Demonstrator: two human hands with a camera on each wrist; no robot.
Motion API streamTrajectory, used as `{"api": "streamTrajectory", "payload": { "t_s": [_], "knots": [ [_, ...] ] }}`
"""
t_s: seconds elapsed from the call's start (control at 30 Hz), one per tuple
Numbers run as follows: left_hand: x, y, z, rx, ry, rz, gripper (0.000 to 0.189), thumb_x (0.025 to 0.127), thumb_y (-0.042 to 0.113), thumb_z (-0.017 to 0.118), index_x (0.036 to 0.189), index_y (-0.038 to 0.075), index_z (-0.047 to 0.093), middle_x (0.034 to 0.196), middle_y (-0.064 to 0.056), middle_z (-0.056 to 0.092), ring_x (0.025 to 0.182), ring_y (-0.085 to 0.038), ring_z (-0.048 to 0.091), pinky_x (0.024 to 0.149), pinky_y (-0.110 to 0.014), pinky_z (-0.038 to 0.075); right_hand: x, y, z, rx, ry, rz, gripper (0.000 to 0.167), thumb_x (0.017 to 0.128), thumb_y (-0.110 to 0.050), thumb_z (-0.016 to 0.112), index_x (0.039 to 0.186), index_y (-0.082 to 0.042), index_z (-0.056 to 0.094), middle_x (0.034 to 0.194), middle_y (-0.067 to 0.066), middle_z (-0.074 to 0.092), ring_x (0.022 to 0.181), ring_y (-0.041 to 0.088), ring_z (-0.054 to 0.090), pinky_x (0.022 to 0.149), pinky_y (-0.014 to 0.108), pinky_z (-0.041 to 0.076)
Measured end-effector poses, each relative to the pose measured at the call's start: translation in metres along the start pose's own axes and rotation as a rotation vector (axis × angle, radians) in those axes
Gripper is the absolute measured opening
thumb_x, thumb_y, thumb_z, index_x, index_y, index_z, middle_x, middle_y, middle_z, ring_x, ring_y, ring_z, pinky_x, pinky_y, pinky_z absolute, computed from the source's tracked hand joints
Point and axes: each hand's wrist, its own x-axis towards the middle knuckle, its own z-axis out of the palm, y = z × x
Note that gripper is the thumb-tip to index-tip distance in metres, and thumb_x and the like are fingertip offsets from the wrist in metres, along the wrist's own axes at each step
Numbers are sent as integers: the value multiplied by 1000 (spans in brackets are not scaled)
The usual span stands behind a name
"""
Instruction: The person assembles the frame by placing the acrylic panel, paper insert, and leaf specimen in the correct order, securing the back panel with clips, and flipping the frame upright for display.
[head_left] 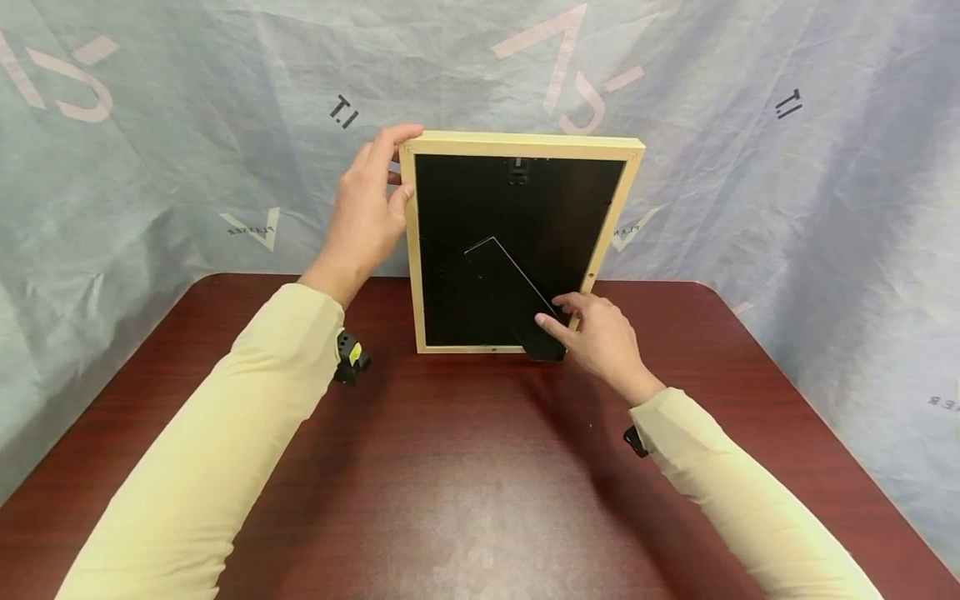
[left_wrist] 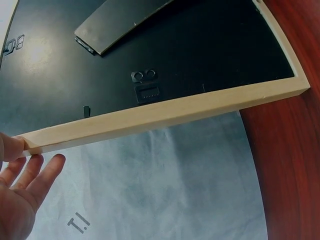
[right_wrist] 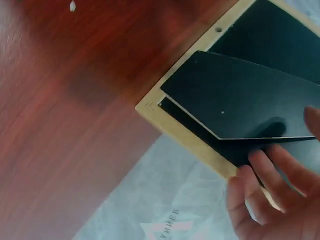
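Observation:
A picture frame (head_left: 525,143) with a pale wood border stands upright on the table, its black back panel (head_left: 465,200) towards me. My left hand (head_left: 367,204) grips the top left corner, thumb on the back of the border and fingers round the outer side. A black easel leg (right_wrist: 240,100) slants across the panel, its free end at the lower right and lifted a little off the panel. My right hand (head_left: 603,337) is at that leg by the lower right side, thumb over the leg and loosely bent fingers along the leg's edge and the border.
The dark red wooden table (head_left: 450,500) reaches out in front of the frame. A printed grey cloth (head_left: 225,150) hangs close behind and along the sides. Metal hangers (left_wrist: 145,87) sit on the back panel near the border. Both wrists carry small black devices (head_left: 348,358).

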Motion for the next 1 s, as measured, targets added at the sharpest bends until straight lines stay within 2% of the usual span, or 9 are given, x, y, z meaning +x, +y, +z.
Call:
{"api": "streamTrajectory", "payload": {
  "t_s": [0.1,0.17,0.23,0.33,0.5,0.7,0.83,1.0],
  "knots": [
    [-3,0,0,-10,16,29,56,102,-7,53,150,20,45,142,-14,51,120,-28,59,91,-40,52,0,3,2,55,-29,-14,32,102,-32,64,115,-5,74,102,12,74,87,28,65,75,46,51],
    [-7,0,0,-28,27,48,56,101,-7,53,150,19,46,141,-13,51,120,-28,59,93,-38,52,-1,4,2,81,-26,-47,24,103,-26,64,106,-5,75,88,9,72,78,26,64,72,43,49],
    [-11,1,0,-46,38,65,56,101,-8,53,150,19,47,140,-12,51,118,-27,60,95,-37,51,-3,5,2,70,-21,-76,21,103,-23,63,99,-6,75,75,5,66,68,22,57,66,40,45],
    [-16,2,1,-65,49,81,56,101,-8,53,149,19,47,138,-12,52,117,-26,59,97,-34,51,-7,5,2,54,-24,-115,19,103,-21,62,95,-7,72,65,1,55,61,19,48,62,37,39],
    [-19,1,4,-82,82,116,55,100,-10,54,147,18,50,133,-13,53,113,-26,60,94,-33,52,-17,6,0,47,-21,-176,16,104,-18,61,94,-8,69,64,-1,49,59,16,44,61,36,38],
    [-24,-2,8,-100,128,212,54,98,-11,58,145,13,52,130,-16,54,109,-27,59,91,-34,53,-30,4,-3,66,-5,-227,16,105,-19,60,93,-12,69,65,-4,48,60,13,43,61,34,38],
    [-26,-4,11,-89,141,259,52,97,-10,60,144,11,52,129,-16,55,109,-26,58,87,-36,54,-36,2,-3,89,20,-223,17,104,-19,61,92,-12,70,64,-5,46,59,12,41,60,32,38],
    [-27,-6,15,-79,140,264,50,97,-9,60,143,12,53,131,-15,55,110,-26,58,87,-36,54,-41,-3,-2,139,42,-186,16,104,-20,62,92,-12,70,65,-5,49,59,14,42,61,32,38]
  ]
}}
